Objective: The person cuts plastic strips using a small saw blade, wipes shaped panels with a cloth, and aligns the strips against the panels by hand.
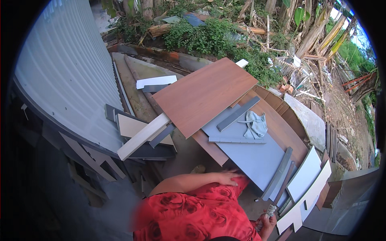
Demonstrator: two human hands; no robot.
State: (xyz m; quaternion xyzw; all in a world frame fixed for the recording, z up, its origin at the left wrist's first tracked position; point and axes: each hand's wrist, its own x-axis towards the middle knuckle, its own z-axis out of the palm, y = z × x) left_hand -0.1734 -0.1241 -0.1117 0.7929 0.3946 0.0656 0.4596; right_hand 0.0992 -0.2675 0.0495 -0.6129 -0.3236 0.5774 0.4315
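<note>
My left hand (229, 178) lies flat on the red rose-patterned cloth over my leg, fingers stretched out and holding nothing. Lower right, the fingers of my right hand (265, 226) are closed round a small crumpled whitish thing (271, 209), perhaps cloth; its kind does not show. Ahead of my hands lies a large grey panel (245, 158). On it rest a dark grey strip (238, 113), a crumpled pale cloth item with strings (255, 125) and a long grey bar (277, 173). A wide brown wood-grain board (205, 96) slopes across a pale wooden beam (143, 136).
A corrugated metal wall (68, 72) curves along the left, with stacked board offcuts (140, 148) beside it. White and beige panels (309, 193) lean at the right. Green plants (205, 38), dry debris and tree trunks (315, 32) border the far side.
</note>
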